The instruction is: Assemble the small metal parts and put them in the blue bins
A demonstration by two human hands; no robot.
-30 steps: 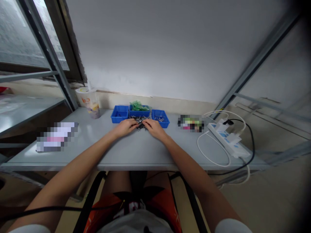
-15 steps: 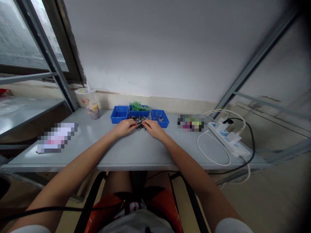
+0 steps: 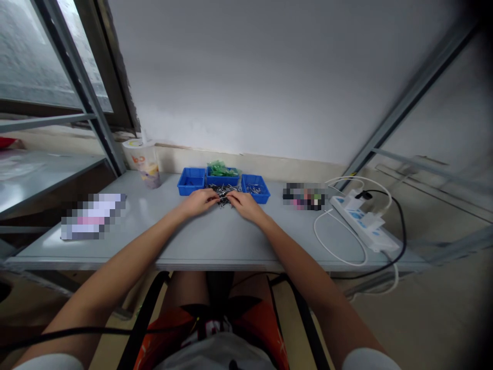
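Observation:
A small heap of dark metal pins [image 3: 224, 191] lies on the grey table [image 3: 215, 241] in front of three blue trays. My left hand [image 3: 199, 200] rests at the heap's left edge, fingertips curled onto the pins. My right hand [image 3: 243, 204] sits at the right edge, fingertips also in the pins. Whether either hand pinches a pin is too small to tell. Behind the heap, the left blue tray [image 3: 191, 181] looks nearly bare, the middle tray [image 3: 222, 176] holds green parts, and the right tray [image 3: 255, 187] holds a few metal pieces.
A lidded drink cup [image 3: 143, 160] stands at the back left by a metal rack post. A white power strip [image 3: 364, 222] with white and black cables lies at the right. Blurred flat items lie at the left and right of the table.
Both hands stay on the pin heap with only slight finger motion. The view has shifted a little.

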